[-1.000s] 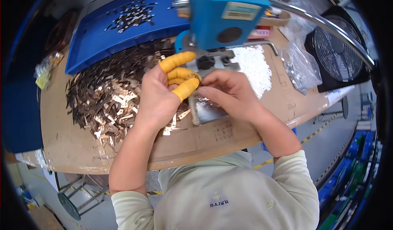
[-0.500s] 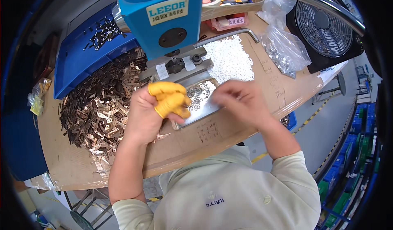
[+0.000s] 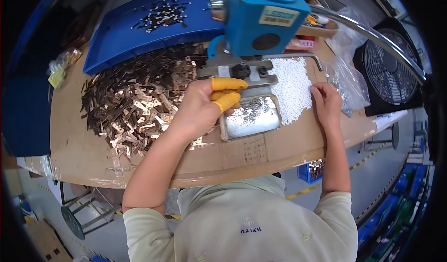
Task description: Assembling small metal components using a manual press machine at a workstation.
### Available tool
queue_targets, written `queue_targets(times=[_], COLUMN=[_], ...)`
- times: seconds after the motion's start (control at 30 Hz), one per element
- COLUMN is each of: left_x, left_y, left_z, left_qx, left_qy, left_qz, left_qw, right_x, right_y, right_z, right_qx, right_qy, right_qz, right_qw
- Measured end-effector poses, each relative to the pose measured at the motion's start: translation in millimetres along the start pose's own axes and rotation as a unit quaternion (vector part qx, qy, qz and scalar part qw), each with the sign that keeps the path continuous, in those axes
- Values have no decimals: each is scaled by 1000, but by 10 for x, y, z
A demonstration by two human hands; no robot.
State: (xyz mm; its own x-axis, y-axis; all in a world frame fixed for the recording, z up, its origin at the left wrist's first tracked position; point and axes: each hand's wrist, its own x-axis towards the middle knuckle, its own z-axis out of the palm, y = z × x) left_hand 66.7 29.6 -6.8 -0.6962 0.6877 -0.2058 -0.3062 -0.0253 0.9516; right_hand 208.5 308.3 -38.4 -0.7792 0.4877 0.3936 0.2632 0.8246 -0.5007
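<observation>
My left hand, with yellow finger cots on its fingers, is closed in a pinch by the left rim of a shallow metal tray. What it holds, if anything, is hidden behind the fingertips. Small metal rings lie in the tray's far part. Just beyond stands a steel fixture with dark knobs, below a blue press head. My right hand rests at the right edge of a spread of small white pieces. Its fingers are curled together, and I cannot make out anything in them.
A large heap of flat copper-coloured and dark metal strips covers the table's left side. Behind it a blue tray holds dark parts with white ends. A hex key, a plastic bag and a black fan are at the right.
My right hand has gone from above the metal tray to the right edge of the white pieces. The view has shifted; my left hand stays pinched near the tray and fixture.
</observation>
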Motion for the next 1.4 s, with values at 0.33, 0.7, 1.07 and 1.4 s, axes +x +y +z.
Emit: queue_targets(times=[0.33, 0.7, 1.07, 1.4], left_x=[-28, -21, 420, 454], left_y=[123, 122, 319, 307], left_z=[-21, -27, -82, -62], left_qx=[6, 32, 7, -64], left_qy=[58, 20, 58, 45], left_qz=[15, 43, 54, 59], left_qw=[998, 998, 997, 995], right_x=[30, 34, 163, -38], right_y=[-1247, -1389, -1227, -1094], right_z=[264, 373, -205, -968], right_qx=[355, 168, 336, 599], right_qy=[-129, -122, 155, 61], right_qz=[-14, -114, -133, -237], right_qw=[926, 971, 919, 762])
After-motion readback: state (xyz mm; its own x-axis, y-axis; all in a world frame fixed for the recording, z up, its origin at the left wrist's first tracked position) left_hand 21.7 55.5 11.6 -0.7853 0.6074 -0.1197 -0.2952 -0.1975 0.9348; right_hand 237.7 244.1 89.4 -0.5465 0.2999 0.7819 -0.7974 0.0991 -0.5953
